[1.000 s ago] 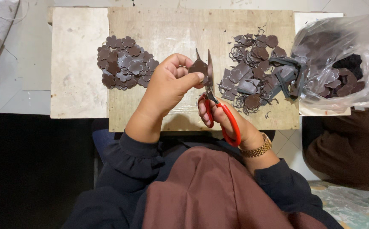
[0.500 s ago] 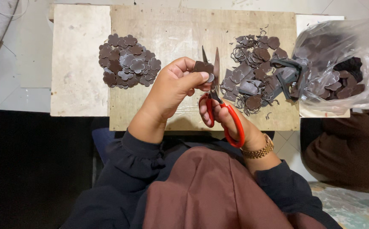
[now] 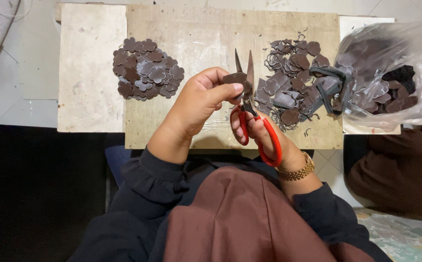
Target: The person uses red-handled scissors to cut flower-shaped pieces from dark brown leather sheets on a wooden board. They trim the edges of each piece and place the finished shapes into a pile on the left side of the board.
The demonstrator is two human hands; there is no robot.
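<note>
Your rough, pale wooden tabletop [image 3: 186, 29] carries a clear crinkled plastic bag [image 3: 390, 73] and a heap of flat brown flower-shaped cutouts [image 3: 148, 69]. Your right hand [image 3: 259, 133] has its grip closed through red-handled scissors [image 3: 249, 109], blades slightly parted; your left hand [image 3: 198, 104] pinches a brown cutout piece [image 3: 234, 78] against them.

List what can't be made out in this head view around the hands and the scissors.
- Brown flower piece, head view: mostly covered by the left hand fingers and the scissors blades; its outline can't be told.
- Right hand: fingers partly behind the red handles, so its grip is unclear.
- Plastic bag: cut off by the right edge; glare blurs its contents.
- Right pile: trimmed and untrimmed pieces overlap, too small to separate.
</note>
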